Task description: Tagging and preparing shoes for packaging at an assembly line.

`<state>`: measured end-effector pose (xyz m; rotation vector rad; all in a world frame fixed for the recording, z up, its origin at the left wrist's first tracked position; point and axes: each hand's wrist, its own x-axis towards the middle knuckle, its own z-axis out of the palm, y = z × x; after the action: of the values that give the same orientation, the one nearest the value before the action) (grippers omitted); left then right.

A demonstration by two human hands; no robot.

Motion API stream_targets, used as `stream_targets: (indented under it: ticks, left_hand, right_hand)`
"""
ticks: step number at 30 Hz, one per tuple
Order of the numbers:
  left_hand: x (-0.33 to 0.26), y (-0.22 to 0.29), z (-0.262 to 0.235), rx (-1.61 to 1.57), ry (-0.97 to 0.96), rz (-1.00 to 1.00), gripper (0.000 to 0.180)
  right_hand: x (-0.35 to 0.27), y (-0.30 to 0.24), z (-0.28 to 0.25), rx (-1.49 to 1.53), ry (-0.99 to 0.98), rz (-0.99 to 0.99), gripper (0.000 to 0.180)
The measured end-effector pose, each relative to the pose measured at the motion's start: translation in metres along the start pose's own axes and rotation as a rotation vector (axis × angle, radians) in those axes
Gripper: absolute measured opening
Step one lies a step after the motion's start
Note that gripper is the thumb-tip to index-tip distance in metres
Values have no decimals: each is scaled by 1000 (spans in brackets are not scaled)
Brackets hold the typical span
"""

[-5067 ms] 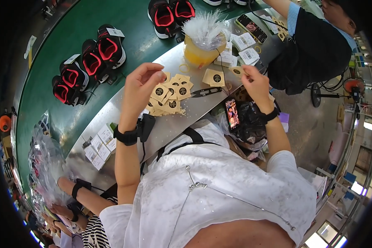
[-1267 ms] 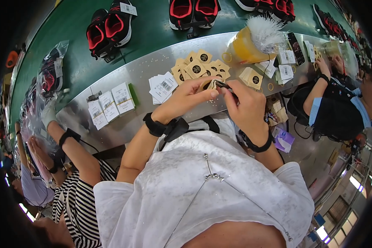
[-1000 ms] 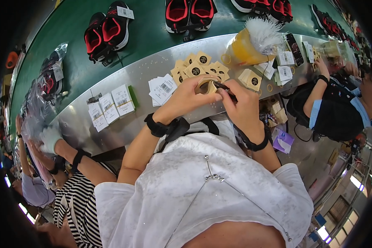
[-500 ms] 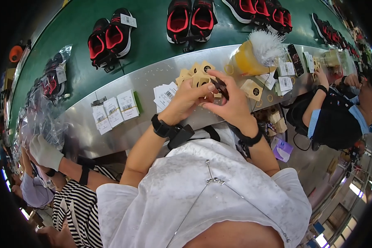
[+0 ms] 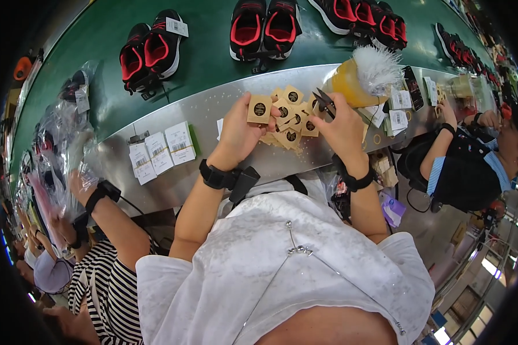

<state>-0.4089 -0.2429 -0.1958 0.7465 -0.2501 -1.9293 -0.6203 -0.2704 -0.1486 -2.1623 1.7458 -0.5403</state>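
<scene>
Between the thumb and fingers of my left hand (image 5: 240, 133) is a small brown paper packet (image 5: 259, 110) with a round black sticker. My right hand (image 5: 344, 127) grips a pair of dark thread snips (image 5: 324, 102), blades pointing up and away from me. A loose pile of the same brown packets (image 5: 292, 112) lies on the metal strip between my two hands. Part of a white tag stack (image 5: 219, 127) shows beside my left wrist, the rest hidden behind the hand.
Banded white barcode tags (image 5: 157, 150) lie to the left. A yellow container (image 5: 350, 84) with white bristly strands stands at right, near a phone (image 5: 412, 86). Black-and-red shoes (image 5: 264, 29) line the green table (image 5: 207, 34). Co-workers sit on both sides.
My hands, close together before, have moved apart. The left now shows a packet facing up, and the right has shifted right with the snips. The left co-worker's hand has moved.
</scene>
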Motion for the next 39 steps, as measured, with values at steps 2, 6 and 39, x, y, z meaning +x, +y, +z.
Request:
stream_targets:
  ticks: [2, 6, 39]
  left_hand:
    - [-1, 0, -3, -65, -48, -5, 52]
    - [-6, -2, 7, -181, -110, -46, 51]
    - [-11, -1, 11, 59, -353, 37, 47]
  right_hand:
    - [2, -4, -4, -5, -60, 24, 45]
    - [2, -13, -5, 128, -23, -54, 54]
    - [-2, -38, 2, 304, -25, -237, 13]
